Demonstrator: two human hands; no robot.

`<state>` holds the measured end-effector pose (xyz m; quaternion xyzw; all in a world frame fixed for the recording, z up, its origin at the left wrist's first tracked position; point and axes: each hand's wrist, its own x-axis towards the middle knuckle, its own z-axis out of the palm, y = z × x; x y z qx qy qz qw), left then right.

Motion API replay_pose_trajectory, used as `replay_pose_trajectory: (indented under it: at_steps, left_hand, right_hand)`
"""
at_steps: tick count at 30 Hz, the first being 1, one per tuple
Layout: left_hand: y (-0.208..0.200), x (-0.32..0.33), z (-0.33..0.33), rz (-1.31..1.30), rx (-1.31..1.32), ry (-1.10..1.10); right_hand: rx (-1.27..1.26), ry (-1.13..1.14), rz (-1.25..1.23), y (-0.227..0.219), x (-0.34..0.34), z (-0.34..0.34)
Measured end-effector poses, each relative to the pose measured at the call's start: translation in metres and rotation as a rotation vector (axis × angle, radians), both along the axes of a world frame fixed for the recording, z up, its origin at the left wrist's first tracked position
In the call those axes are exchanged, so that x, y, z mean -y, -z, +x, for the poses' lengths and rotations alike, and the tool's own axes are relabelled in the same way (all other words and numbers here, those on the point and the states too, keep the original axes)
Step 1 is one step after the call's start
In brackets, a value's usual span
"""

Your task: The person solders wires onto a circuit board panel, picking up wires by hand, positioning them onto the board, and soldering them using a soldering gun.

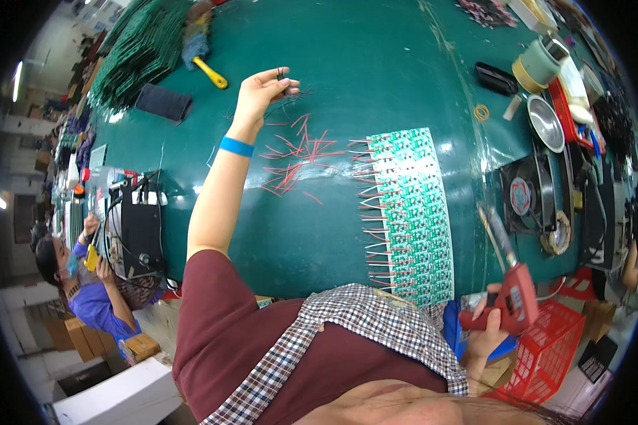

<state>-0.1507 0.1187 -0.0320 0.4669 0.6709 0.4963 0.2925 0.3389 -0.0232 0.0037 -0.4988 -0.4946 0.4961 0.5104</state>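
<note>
- Left hand [266, 95]: fingers appear closed on thin black wires [281, 74]; a loose pinch could drop or tangle them, with red wires [301, 159] scattered close by.
- Right hand [490, 322]: fingers wrap the grip of a red soldering gun [519, 301]; swung left, its tip could scorch the circuit-board panel [415, 212] or snag its projecting wires.
- The panel lies right of the red wires, its lower end at the table's [298, 248] near edge, where the apron [376, 312] could nudge it.
- Bare table runs left of the panel; rightward, a fan [528, 195] narrows the room.
</note>
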Motion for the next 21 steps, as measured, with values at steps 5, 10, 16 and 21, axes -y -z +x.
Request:
replay_pose_trajectory:
  at_steps: [5, 10, 16, 21]
  left_hand:
    - [-0.019, 0.020, 0.128, -0.231, 0.854, 0.301]
    - [-0.034, 0.041, 0.216, -0.422, 1.102, 0.523]
    - [-0.034, 0.047, 0.238, -0.410, 1.199, 0.532]
    - [-0.035, 0.047, 0.241, -0.371, 1.156, 0.462]
  right_hand:
    - [-0.119, -0.240, -0.044, 0.000, -0.051, -0.024]
    - [0.176, -0.323, 0.325, -0.001, -0.097, -0.072]
    - [0.354, -0.310, 0.431, 0.003, -0.097, -0.083]
    - [0.357, -0.290, 0.546, 0.003, -0.095, -0.083]
